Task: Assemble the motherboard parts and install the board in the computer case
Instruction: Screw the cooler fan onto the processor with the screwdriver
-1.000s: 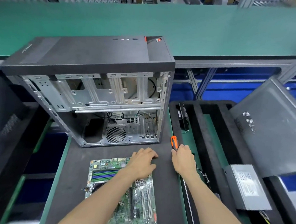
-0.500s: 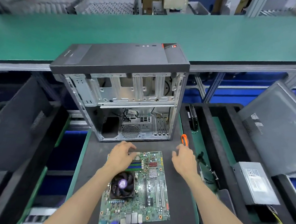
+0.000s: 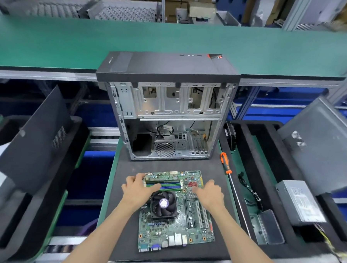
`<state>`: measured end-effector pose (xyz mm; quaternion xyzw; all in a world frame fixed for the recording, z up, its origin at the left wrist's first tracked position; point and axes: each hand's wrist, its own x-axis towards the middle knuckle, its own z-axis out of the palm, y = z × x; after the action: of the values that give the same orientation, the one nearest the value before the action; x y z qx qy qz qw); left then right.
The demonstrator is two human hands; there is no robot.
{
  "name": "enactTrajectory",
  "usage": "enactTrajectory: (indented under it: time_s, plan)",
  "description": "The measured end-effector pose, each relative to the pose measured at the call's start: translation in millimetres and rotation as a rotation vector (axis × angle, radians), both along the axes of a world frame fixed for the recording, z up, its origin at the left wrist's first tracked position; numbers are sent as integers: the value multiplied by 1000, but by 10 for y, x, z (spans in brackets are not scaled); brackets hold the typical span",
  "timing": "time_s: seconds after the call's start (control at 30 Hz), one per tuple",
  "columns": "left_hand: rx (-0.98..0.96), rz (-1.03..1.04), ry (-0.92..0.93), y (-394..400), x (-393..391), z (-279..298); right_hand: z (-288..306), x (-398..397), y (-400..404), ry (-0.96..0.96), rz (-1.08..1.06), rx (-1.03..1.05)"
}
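A green motherboard [image 3: 175,228] lies flat on the black foam mat [image 3: 121,219], with a black CPU fan [image 3: 163,204] near its middle and memory sticks [image 3: 170,185] at its far end. My left hand [image 3: 139,190] rests on the board's far-left part, fingers stretched toward the memory. My right hand [image 3: 209,193] lies with straight fingers on the board's far-right edge. Behind the board stands the open computer case [image 3: 167,119], its bare metal interior facing me.
An orange-handled screwdriver [image 3: 225,163] lies right of the case. The black foam tray [image 3: 253,155] on the right holds a grey power supply [image 3: 297,200], cables and a small clear box [image 3: 268,226]. Case side panels lean at left [image 3: 33,140] and right [image 3: 322,145].
My right hand let go of the screwdriver and came left onto the board's right edge. My left hand settled by the memory sticks. The view shifted so more of the board shows.
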<state>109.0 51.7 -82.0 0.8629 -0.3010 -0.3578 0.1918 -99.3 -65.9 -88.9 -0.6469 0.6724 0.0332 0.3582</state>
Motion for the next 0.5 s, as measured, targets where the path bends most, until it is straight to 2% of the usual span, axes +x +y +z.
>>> enactTrajectory:
  time_s: [0.13,0.33,0.5]
  plan:
    - [16,157,149,73,13,-65,-29,18,40,13,-67,53]
    - [-26,273,396,94,61,-133,-53,46,1,29,-65,99]
    - [-13,234,440,67,93,-225,-57,70,-31,62,-58,99]
